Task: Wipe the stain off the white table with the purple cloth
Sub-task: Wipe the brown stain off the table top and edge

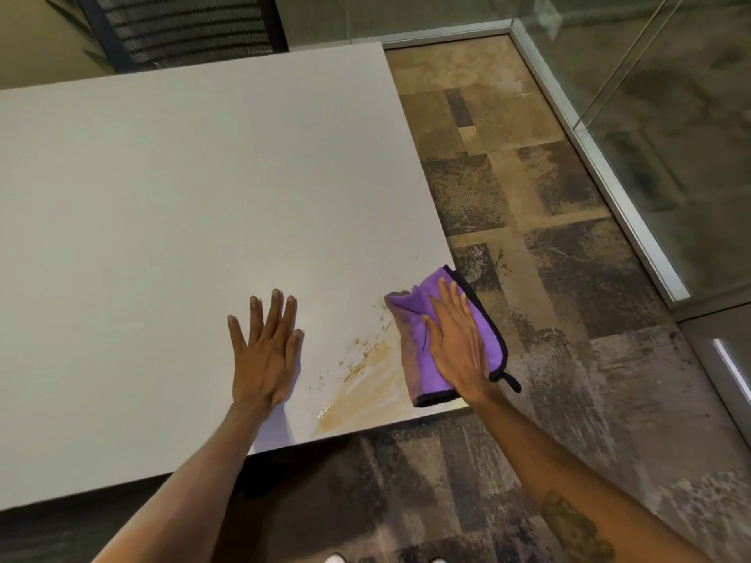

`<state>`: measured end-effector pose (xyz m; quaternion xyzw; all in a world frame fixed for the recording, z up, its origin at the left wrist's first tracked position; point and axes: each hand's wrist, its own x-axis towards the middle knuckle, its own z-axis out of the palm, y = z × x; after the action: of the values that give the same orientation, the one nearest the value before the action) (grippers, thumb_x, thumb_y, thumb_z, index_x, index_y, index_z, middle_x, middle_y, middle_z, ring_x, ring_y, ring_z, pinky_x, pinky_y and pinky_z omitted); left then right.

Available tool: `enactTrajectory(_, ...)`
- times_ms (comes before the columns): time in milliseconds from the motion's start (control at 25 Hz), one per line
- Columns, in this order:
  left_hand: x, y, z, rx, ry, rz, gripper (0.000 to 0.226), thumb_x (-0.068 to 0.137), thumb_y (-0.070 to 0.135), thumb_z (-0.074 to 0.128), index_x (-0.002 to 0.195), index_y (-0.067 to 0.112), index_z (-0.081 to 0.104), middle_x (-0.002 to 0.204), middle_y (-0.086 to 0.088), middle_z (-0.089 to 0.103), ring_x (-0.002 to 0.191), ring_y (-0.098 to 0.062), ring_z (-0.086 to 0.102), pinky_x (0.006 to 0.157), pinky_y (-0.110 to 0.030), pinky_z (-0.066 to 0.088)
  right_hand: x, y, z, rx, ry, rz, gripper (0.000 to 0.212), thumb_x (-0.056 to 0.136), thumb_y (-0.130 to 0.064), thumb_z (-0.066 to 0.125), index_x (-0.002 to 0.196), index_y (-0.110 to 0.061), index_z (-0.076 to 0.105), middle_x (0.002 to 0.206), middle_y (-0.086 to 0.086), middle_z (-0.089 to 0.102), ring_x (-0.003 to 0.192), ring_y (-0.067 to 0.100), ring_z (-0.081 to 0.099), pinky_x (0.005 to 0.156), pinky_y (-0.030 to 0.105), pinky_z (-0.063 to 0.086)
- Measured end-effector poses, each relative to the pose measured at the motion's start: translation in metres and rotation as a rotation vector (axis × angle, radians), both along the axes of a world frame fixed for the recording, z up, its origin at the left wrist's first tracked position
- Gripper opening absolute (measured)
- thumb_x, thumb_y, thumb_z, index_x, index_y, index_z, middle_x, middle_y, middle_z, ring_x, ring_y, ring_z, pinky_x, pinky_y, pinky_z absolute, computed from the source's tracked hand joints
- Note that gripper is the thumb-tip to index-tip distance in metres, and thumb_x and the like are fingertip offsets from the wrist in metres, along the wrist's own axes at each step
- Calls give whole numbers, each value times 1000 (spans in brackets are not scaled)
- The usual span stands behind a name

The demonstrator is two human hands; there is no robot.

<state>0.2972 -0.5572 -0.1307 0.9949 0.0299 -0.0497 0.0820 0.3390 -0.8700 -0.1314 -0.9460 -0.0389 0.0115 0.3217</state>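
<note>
Two hands lie on the white table [162,197]: the left hand [266,351] is flat with its fingers spread, and the right hand [457,347] presses flat on the purple cloth [414,351] at the table's right edge. No writing can be read on the cloth, which has a black trim and a small loop. A tan stain [365,384] spreads between the hands, touching the cloth. Patterned carpet [548,237] and a glass wall [670,136] lie to the right; a dark mesh chair [183,30], perhaps an office chair, stands behind the table.
</note>
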Motion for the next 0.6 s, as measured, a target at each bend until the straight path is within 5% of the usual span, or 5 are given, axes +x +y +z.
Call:
enactTrajectory(240, 1, 1, -5, 33, -24, 29, 58, 106, 48, 11, 161, 30, 4, 170, 7, -2, 157, -26, -10, 121, -65, 0, 68, 6, 1, -220, -9, 98, 43, 106, -31, 39, 146, -16, 46, 164, 18, 9, 152, 30, -1, 125, 48, 2)
enactTrajectory(400, 0, 0, -7, -4, -34, 12, 58, 107, 48, 11, 161, 32, -3, 169, 8, -9, 156, -26, -13, 120, -67, -4, 99, 8, -1, -148, -19, 139, 62, 104, -44, 34, 155, -10, 23, 163, 15, 17, 147, 13, -1, 121, 37, -1)
enactTrajectory(600, -1, 1, -5, -51, -34, 12, 57, 108, 48, 9, 161, 32, -3, 169, 9, -8, 156, -26, -15, 120, -67, -6, 105, 9, -2, -244, 23, 229, 94, 87, -80, 28, 158, -20, 12, 165, 6, 5, 154, 22, -2, 124, 40, -3)
